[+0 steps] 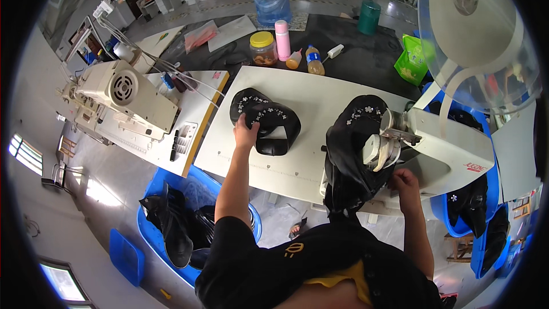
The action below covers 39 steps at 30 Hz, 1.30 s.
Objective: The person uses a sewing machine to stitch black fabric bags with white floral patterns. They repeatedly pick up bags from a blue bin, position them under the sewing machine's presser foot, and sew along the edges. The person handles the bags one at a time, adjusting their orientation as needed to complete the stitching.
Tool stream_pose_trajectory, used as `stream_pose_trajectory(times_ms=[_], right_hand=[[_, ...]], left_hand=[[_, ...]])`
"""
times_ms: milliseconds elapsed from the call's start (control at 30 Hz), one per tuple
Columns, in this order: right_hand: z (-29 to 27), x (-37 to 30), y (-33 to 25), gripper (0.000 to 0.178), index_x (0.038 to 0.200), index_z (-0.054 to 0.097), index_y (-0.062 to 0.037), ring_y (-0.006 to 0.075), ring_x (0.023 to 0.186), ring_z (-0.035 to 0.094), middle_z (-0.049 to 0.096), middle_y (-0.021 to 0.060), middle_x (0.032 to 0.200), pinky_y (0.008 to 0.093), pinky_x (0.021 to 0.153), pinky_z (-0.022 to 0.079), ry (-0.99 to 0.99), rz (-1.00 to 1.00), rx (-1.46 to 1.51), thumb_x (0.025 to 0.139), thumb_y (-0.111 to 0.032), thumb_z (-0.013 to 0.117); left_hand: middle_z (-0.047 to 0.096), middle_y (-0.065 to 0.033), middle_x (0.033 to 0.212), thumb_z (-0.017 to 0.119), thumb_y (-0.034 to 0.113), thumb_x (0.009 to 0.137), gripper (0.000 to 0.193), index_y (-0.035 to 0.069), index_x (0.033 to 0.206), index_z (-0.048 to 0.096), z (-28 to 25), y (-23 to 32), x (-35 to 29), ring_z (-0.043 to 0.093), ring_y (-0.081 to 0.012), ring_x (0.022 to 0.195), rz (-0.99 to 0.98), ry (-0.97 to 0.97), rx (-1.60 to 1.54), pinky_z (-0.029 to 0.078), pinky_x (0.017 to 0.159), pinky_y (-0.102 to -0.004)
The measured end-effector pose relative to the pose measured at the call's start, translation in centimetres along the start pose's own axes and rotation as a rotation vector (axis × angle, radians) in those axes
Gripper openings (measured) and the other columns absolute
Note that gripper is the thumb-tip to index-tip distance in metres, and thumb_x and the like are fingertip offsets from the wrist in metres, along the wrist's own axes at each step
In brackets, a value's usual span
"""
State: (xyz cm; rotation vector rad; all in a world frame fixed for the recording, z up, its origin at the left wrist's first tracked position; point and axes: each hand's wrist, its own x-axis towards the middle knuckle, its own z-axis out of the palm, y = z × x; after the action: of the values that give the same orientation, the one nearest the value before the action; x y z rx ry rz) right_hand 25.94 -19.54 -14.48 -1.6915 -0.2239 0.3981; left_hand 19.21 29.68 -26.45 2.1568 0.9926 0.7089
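Note:
On the white worktable (pixel 217 137) lies a black leather boot upper (pixel 286 123) with silvery flower ornaments, bent into an open loop. My left hand (pixel 246 133) has its thumb and fingers closed on the near-left edge of this upper. A second black boot upper (pixel 343 154) with the same flowers is draped around the working head of a cream sewing machine (pixel 452 143). Beside that head, my right hand (pixel 405 182) is closed, fingertips pinched near the draped upper's right edge. Whatever lies between those fingertips is hidden.
Another sewing machine (pixel 126 94) stands at left. Blue tubs (pixel 154 223) with black leather pieces sit below left and at right. Behind the table are a yellow-lidded jar (pixel 263 51), pink flask (pixel 282 40), bottle (pixel 314 63) and green pouch (pixel 413 60). A clear disc (pixel 474 28) overhangs the right.

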Motion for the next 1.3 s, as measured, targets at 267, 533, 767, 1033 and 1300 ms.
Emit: stream_pose_trajectory(times_ms=[267,533,767,1033,1300], right_hand=[[-0.2,0.1,-1.1,0.005,0.089,0.057,-0.0020,0.0110,0.067,0.055,0.059,0.0038,0.075,0.0244,0.063,0.045,0.046,0.037,-0.006,0.084,-0.003,0.054],[-0.4,0.2,-1.1,0.006,0.089,0.056,-0.0021,0.0118,0.069,0.056,0.060,0.0046,0.077,0.0251,0.064,0.046,0.040,0.042,-0.034,0.083,-0.003,0.055],[0.4,0.1,-1.0,0.013,0.099,0.056,-0.0028,0.0077,0.079,0.052,0.058,0.0008,0.089,0.0222,0.072,0.043,0.246,-0.380,-0.082,0.086,0.000,0.055],[2.9,-2.3,-7.2,0.034,0.100,0.062,-0.0068,0.0276,0.091,0.054,0.051,0.0129,0.112,0.0355,0.077,0.046,-0.078,-0.944,-0.598,0.068,-0.002,0.070],[2.7,-3.2,-6.9,0.033,0.095,0.059,-0.0091,0.0280,0.087,0.055,0.053,0.0082,0.106,0.0382,0.072,0.043,-0.027,-1.066,-0.797,0.066,-0.011,0.074]], left_hand=[[0.060,-0.0127,0.109,0.076,0.012,0.070,0.064,-0.003,0.125,0.046,0.7,-1.5,5.4,0.059,-0.0208,0.092,0.011,-0.423,-0.768,0.048,0.081,-0.0295],[0.059,-0.0176,0.104,0.081,0.021,0.067,0.068,-0.007,0.117,0.046,1.3,-4.6,6.2,0.060,-0.0250,0.092,-0.515,0.238,-0.480,0.049,0.079,-0.0332],[0.056,-0.0146,0.106,0.074,0.020,0.075,0.057,-0.002,0.120,0.047,1.0,-3.9,4.0,0.056,-0.0245,0.093,-0.543,0.534,-0.398,0.049,0.076,-0.0333],[0.058,-0.0098,0.095,0.063,0.005,0.081,0.015,0.003,0.095,0.059,-3.9,17.8,-12.8,0.056,-0.0203,0.087,0.741,-0.089,-0.698,0.045,0.076,-0.0300],[0.058,-0.0048,0.107,0.076,0.014,0.065,0.033,0.008,0.095,0.065,-5.2,23.6,-17.3,0.058,-0.0251,0.095,1.313,-0.300,-0.401,0.043,0.075,-0.0340]])
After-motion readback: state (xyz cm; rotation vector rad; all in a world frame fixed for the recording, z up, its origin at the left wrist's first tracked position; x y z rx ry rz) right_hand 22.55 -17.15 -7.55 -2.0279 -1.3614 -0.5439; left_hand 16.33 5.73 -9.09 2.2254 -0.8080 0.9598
